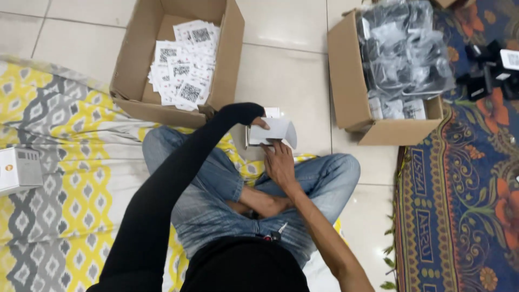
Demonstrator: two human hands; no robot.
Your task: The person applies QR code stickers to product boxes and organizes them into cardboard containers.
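I sit cross-legged in blue jeans on a tiled floor. Both hands hold a small white carton (275, 131) above my knees. My left hand (250, 115), in a black sleeve that covers most of it, grips the carton's left end from above. My right hand (279, 164) is bare and holds the carton from below, fingers at its open flap. Just behind the carton a second small white box edge (272, 112) shows.
An open cardboard box (128, 75) with several white printed slips (185, 65) stands ahead left. Another cardboard box (346, 81) of black items in plastic bags (403, 48) stands ahead right. A yellow-grey patterned mat (59, 184) carries a white box (19, 170); a blue floral rug (459, 205) lies right.
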